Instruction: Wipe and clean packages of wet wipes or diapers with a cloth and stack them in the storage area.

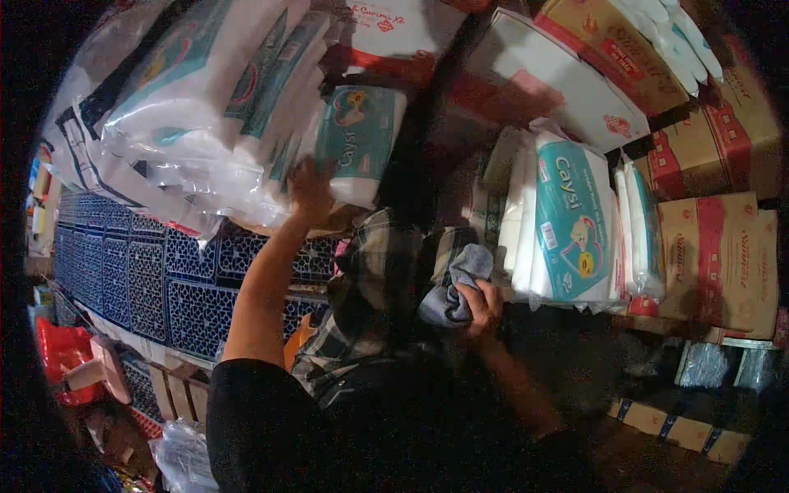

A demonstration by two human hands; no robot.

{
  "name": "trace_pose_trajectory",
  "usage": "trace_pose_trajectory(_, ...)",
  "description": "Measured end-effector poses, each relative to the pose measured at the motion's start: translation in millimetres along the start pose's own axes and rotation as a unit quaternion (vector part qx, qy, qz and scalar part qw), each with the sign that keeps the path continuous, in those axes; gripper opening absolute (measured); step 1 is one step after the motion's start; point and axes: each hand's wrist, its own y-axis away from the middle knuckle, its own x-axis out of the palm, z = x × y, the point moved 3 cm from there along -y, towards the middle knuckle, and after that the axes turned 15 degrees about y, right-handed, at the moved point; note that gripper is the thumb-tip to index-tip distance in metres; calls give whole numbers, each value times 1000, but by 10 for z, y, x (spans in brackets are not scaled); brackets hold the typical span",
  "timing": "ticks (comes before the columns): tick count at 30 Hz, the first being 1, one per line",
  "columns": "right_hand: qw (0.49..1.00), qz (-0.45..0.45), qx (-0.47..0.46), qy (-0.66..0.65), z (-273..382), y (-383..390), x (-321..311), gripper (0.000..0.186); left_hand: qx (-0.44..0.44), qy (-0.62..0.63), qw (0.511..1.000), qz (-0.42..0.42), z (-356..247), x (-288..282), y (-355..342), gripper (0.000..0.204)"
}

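My left hand (309,191) rests against a white plastic-wrapped pack with a teal label (357,131), its fingers apart and slightly blurred. Several similar packs (181,90) are heaped beside it at the upper left. My right hand (481,312) grips a crumpled grey cloth (466,267). Just right of the cloth, more white packs with teal labels (571,222) stand in a stack. Dark plaid fabric (370,255) shows between my forearms.
Blue plastic crates (140,279) fill the left. A white-and-red carton (542,74) and brown cartons (707,263) are stacked behind and right. A red plastic item (62,361) and clear wrapped goods (177,452) lie lower left; flat cardboard (674,427) lies lower right.
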Motion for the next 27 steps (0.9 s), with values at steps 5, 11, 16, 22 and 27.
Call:
trace_pose_trajectory(5, 1000, 13, -1, -17, 333, -260, -213, 45, -74, 131, 986, 69, 208, -33, 96, 62)
trace_pose_trajectory(11, 999, -6, 13, -49, 108, -126, 20, 50, -123, 198, 969, 77, -28, -220, 62, 78)
trace_pose_trajectory(16, 999, -44, 4, -26, -34, -75, 148, 57, -119, 123, 974, 149, -172, -58, -41, 98)
trace_pose_trajectory(22, 999, -15, -8, -35, 41, -114, 64, 63, -132, 121, 964, 197, -233, -294, -70, 118)
trace_pose_trajectory(27, 999, -20, -10, -24, -26, -86, 81, 59, -93, 200, 948, 230, -419, -479, -195, 116)
